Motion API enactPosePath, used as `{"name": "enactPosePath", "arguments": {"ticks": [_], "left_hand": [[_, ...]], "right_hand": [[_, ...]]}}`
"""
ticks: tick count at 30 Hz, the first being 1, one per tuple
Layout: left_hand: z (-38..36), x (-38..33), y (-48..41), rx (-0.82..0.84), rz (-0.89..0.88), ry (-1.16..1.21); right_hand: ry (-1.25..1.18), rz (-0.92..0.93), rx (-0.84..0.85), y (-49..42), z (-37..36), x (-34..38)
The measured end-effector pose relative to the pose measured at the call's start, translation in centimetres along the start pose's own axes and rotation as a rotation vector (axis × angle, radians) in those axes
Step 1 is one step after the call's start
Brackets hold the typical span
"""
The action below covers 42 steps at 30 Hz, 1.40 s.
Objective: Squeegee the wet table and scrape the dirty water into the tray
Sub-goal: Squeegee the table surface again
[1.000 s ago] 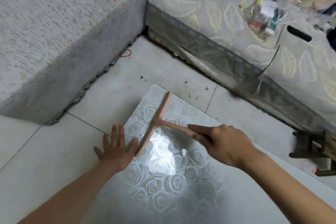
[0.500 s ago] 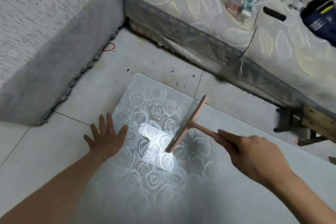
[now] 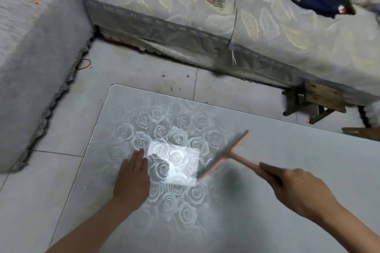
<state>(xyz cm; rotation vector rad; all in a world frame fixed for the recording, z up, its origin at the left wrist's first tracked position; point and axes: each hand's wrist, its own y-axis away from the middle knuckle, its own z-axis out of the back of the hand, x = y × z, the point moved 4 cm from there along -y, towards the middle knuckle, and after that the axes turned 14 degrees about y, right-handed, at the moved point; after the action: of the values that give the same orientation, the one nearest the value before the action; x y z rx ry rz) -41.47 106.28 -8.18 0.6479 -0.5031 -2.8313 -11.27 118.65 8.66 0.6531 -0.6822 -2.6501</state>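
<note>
Right hand (image 3: 298, 189) curled round the handle of the pink squeegee (image 3: 224, 155), blade slanted across the middle of the table (image 3: 298, 150), contact blurred; left hand (image 3: 132, 178) flat, fingers straight, pressing the rose-patterned top just left of the blade. Best worked with the whole edge down, even pressure, one long stroke. Tray out of view. Left hand probably in a leftward stroke's path; grey sofa (image 3: 30, 68) and wooden stool (image 3: 320, 96) beyond.

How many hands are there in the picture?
2. The left hand lies flat on the rose-patterned table, beside the bright reflection. The right hand grips the squeegee by its handle, further right. None seem hidden.
</note>
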Motion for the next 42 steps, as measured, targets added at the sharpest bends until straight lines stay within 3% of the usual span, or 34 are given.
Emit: {"name": "enactPosePath", "arguments": {"ticks": [2,6,13,17,19,22,26,30,34,42], "left_hand": [[-0.5,-2.0,0.0,0.027,-0.069,-0.001],[-0.8,-4.5,-0.6,0.054,-0.109,-0.037],[-1.9,-5.0,-1.4,0.392,0.063,-0.226],[-2.2,-5.5,-1.8,0.513,0.159,-0.235],[-2.6,-6.2,-2.1,0.545,0.199,-0.216],[-3.1,-6.5,-2.4,0.563,0.235,-0.168],[-3.5,-5.9,-3.0,0.594,0.281,-0.1],[-3.7,-5.5,-3.3,0.629,0.285,-0.105],[-3.6,-5.9,-3.4,0.62,0.285,-0.135],[-3.7,-5.6,-3.8,0.597,0.337,-0.194]], "right_hand": [[-0.074,0.018,-0.084,-2.3,1.7,1.0],[-0.106,0.044,-0.004,-6.5,0.6,2.4],[-0.214,-0.052,0.108,2.4,-7.5,-3.2],[-0.138,-0.074,0.175,4.3,-6.5,-5.5],[-0.156,-0.031,0.099,2.9,-4.4,-5.0],[-0.192,0.044,-0.029,-1.2,-1.8,-1.6],[-0.181,0.058,-0.031,-2.1,-4.0,0.8],[-0.254,-0.024,0.017,4.2,-9.4,-2.4],[-0.246,-0.095,0.08,8.1,-10.1,-5.9],[-0.139,0.182,-0.045,6.1,-7.2,1.9]]}}
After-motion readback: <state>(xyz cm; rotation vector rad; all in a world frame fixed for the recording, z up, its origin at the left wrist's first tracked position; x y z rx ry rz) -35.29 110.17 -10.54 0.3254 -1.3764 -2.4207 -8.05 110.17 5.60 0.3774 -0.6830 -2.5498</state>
